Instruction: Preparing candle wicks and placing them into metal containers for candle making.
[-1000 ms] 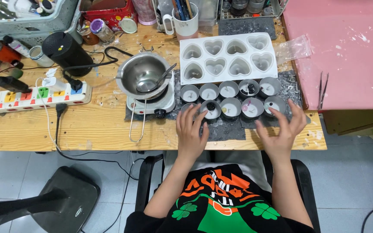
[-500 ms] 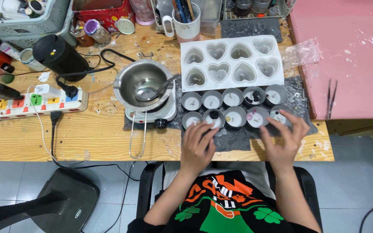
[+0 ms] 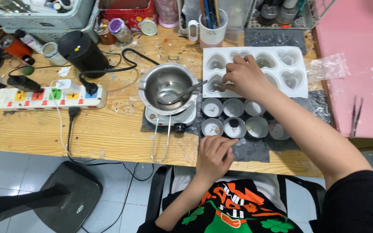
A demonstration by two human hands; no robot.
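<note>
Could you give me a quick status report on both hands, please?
Right hand over white heart mould, fingers pinched. Left hand resting below round cups. Nothing blocking.

Person seen from above w/ both forearms bare, left hand (image 3: 213, 154) and right hand (image 3: 244, 77) bare too, no rings, watch or gloves visible. Black T-shirt w/ short sleeves, right sleeve a plain black edge at the upper arm. Shirt front has a big graphic: orange lettering-like shapes, white accents, green block and green clover leaves approx. at chest level.
</note>
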